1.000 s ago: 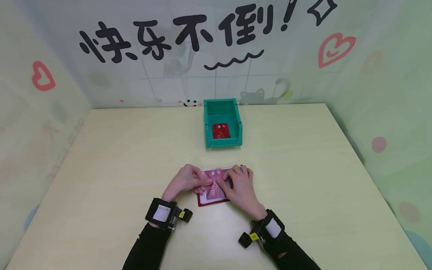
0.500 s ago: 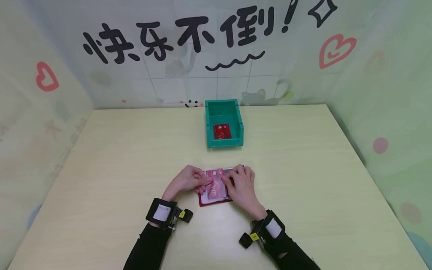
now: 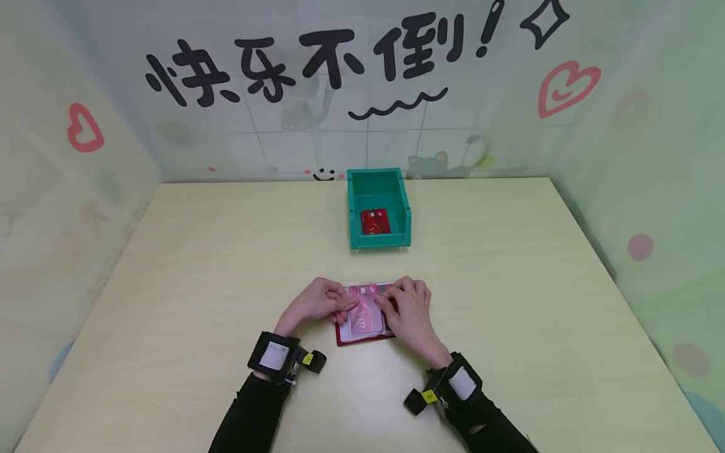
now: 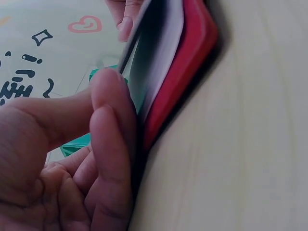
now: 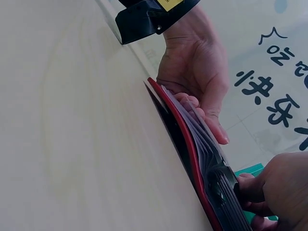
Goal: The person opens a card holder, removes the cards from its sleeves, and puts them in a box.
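Pale table (image 3: 226,264): 1 green bin (image 3: 381,241) stands beyond the booklet (image 3: 362,338).

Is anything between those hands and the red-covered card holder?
Nothing visible: the left hand grips the card holder at its left edge; the right hand holds its right side. The teal bin stands beyond.

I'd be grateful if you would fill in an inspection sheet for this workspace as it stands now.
Surface: pale table; a teal bin stands beyond the hands, holding at least one red card.
Job's things: an open red-covered booklet with a pink card on its page, apparently sleeved.
Clutter: nothing seen.
Grippers: left hand pinches the page's left edge; right hand touches the booklet's right side, grip unclear.
Cables: nothing seen.
Surroundings: patterned walls, black writing at the back.
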`<control>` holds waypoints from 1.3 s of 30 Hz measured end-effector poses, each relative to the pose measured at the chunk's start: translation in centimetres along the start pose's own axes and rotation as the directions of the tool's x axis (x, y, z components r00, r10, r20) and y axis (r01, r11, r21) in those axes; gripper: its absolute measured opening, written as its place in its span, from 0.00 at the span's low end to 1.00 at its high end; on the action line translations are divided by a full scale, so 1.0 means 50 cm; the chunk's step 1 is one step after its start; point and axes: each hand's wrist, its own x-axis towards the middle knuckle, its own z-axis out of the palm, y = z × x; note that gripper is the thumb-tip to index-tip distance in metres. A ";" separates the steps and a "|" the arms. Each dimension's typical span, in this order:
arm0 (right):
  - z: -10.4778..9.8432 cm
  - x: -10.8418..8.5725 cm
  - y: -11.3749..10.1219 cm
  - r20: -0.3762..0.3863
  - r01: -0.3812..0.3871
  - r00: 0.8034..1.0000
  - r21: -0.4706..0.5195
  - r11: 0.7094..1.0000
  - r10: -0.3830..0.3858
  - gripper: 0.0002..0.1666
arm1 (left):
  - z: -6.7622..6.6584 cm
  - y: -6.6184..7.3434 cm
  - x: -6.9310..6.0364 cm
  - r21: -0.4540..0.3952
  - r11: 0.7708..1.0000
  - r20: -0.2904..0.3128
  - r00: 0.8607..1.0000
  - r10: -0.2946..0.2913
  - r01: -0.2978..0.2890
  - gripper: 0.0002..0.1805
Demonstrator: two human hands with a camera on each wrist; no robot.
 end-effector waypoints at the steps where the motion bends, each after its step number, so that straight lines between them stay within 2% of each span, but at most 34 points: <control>1: 0.000 0.001 0.000 0.001 -0.004 1.000 0.009 1.000 0.004 0.12 | 0.000 0.000 0.000 0.001 1.000 -0.002 1.000 0.000 0.000 0.10; 9: -0.004 0.002 -0.001 0.006 -0.010 1.000 0.068 0.998 0.010 0.13 | -0.003 0.001 -0.002 -0.032 0.999 -0.008 1.000 0.014 -0.014 0.10; 14: -0.014 0.006 -0.005 0.021 -0.067 0.998 0.098 0.993 0.065 0.11 | -0.004 0.001 0.001 -0.039 0.999 0.002 0.999 0.032 -0.032 0.10; 20: -0.038 0.012 0.000 0.040 -0.136 0.990 0.117 0.984 0.132 0.09 | -0.005 0.002 0.003 -0.032 0.999 -0.004 1.000 0.018 -0.018 0.09; 25: -0.071 0.026 0.020 0.109 -0.176 0.980 0.099 0.979 0.165 0.10 | -0.004 0.003 0.005 -0.017 1.000 -0.021 1.000 0.003 -0.004 0.09; 29: -0.118 0.055 0.035 0.185 -0.180 0.970 0.099 0.979 0.160 0.11 | -0.003 0.002 0.008 -0.013 1.000 -0.020 1.000 0.000 -0.001 0.10; 32: -0.150 0.090 0.032 0.198 -0.191 0.967 0.136 0.972 0.162 0.13 | -0.003 0.002 0.009 -0.018 1.000 -0.025 1.000 -0.011 0.010 0.08; 35: -0.163 0.135 0.015 0.146 -0.170 0.978 0.152 0.974 0.148 0.14 | -0.005 0.002 0.008 -0.018 1.000 -0.038 0.999 -0.018 0.018 0.07; 39: -0.159 0.196 -0.008 0.045 -0.101 0.994 0.108 0.989 0.097 0.15 | -0.006 0.001 0.007 -0.014 1.000 -0.040 0.999 -0.009 0.009 0.05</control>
